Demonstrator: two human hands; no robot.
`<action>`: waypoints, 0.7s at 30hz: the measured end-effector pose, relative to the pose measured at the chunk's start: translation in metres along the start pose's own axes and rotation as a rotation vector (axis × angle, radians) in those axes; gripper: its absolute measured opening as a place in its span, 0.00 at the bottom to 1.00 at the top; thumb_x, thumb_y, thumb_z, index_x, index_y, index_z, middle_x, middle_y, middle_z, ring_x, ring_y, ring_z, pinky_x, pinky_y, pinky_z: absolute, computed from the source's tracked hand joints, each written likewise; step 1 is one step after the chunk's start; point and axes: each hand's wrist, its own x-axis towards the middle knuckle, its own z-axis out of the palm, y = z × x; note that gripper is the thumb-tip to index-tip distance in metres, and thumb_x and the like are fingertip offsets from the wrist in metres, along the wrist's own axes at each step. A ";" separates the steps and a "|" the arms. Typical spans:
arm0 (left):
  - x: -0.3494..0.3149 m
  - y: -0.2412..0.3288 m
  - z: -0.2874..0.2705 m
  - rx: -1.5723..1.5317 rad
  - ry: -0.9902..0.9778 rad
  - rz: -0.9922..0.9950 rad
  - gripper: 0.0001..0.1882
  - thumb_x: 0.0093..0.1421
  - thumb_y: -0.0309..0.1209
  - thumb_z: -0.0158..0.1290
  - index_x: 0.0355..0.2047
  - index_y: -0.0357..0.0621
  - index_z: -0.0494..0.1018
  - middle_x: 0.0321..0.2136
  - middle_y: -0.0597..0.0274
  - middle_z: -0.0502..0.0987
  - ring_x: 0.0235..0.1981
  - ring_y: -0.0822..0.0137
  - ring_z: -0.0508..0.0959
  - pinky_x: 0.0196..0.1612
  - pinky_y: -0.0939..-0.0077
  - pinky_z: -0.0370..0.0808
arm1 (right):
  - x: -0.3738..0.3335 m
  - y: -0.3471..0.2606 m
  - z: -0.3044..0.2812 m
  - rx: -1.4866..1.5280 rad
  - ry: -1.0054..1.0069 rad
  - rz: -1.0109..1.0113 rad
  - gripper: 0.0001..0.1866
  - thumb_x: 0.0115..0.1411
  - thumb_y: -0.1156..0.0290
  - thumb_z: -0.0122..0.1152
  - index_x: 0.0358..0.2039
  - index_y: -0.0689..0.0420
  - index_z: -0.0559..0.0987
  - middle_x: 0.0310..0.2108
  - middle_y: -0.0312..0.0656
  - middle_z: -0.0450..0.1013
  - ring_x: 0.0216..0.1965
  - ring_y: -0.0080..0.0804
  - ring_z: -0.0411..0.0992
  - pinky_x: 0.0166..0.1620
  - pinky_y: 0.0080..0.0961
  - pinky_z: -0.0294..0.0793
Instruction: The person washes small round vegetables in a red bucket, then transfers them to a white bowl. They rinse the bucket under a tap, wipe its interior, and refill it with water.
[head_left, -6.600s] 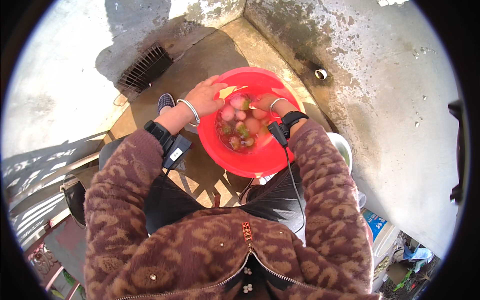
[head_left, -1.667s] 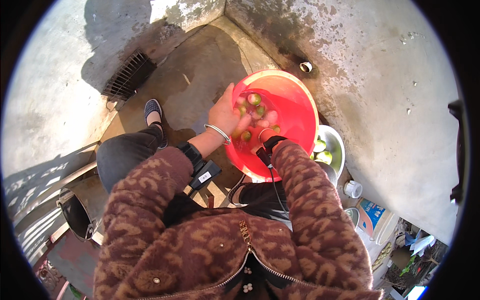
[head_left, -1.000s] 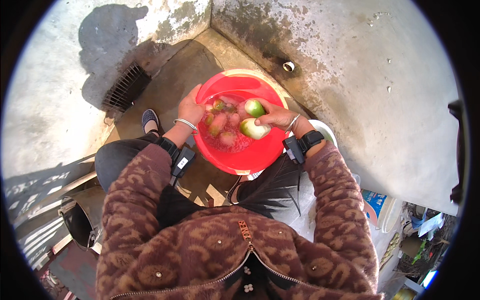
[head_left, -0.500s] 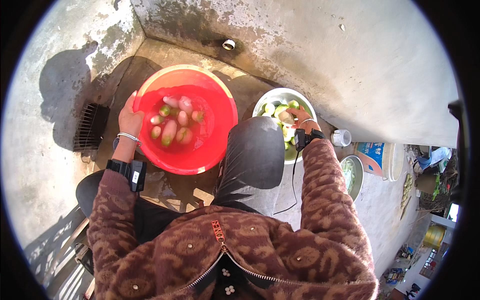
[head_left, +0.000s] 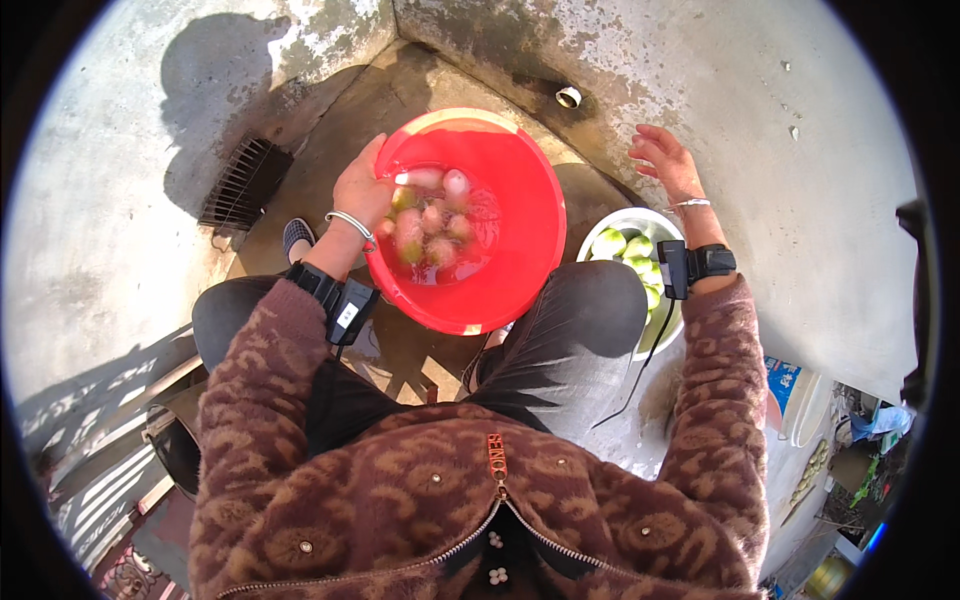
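A red plastic basin (head_left: 500, 290) stands on the wet concrete floor between my knees, holding water and several green and pinkish fruits (head_left: 430, 215). My left hand (head_left: 362, 188) rests on the basin's left rim, fingers curled at the edge next to the fruits. My right hand (head_left: 663, 158) hovers empty with fingers apart above the floor, beyond a white bowl (head_left: 652, 340) filled with green fruits (head_left: 625, 245). Both wrists carry a bangle and a black strapped device.
A metal drain grate (head_left: 243, 182) lies in the floor at the left. A small pipe outlet (head_left: 568, 96) sticks out of the stained wall behind the basin. My shoe (head_left: 296, 236) is beside the basin. Containers and clutter sit at the lower right.
My right hand has lifted out of the white bowl of green fruits and now hangs empty above it. The view has swung back left. My left hand stays at the basin's rim.
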 end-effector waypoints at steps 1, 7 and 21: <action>-0.001 0.002 0.000 0.018 0.002 -0.016 0.31 0.49 0.26 0.49 0.57 0.46 0.64 0.46 0.47 0.74 0.49 0.53 0.73 0.52 0.68 0.68 | 0.011 -0.020 0.032 -0.090 -0.144 0.054 0.24 0.56 0.63 0.58 0.53 0.57 0.71 0.45 0.40 0.72 0.43 0.26 0.72 0.42 0.23 0.73; -0.007 0.019 0.007 -0.074 -0.001 -0.034 0.32 0.49 0.23 0.46 0.58 0.46 0.63 0.48 0.48 0.73 0.48 0.55 0.74 0.52 0.71 0.68 | 0.037 -0.019 0.226 -1.043 -0.787 -0.275 0.28 0.51 0.56 0.61 0.51 0.55 0.72 0.47 0.50 0.72 0.48 0.43 0.71 0.50 0.34 0.70; -0.016 0.018 -0.002 -0.016 0.024 0.032 0.31 0.49 0.21 0.45 0.57 0.42 0.62 0.48 0.47 0.71 0.48 0.50 0.72 0.51 0.64 0.69 | 0.007 0.112 0.356 0.388 -0.507 0.515 0.26 0.53 0.56 0.59 0.49 0.57 0.72 0.45 0.49 0.73 0.46 0.43 0.72 0.48 0.35 0.71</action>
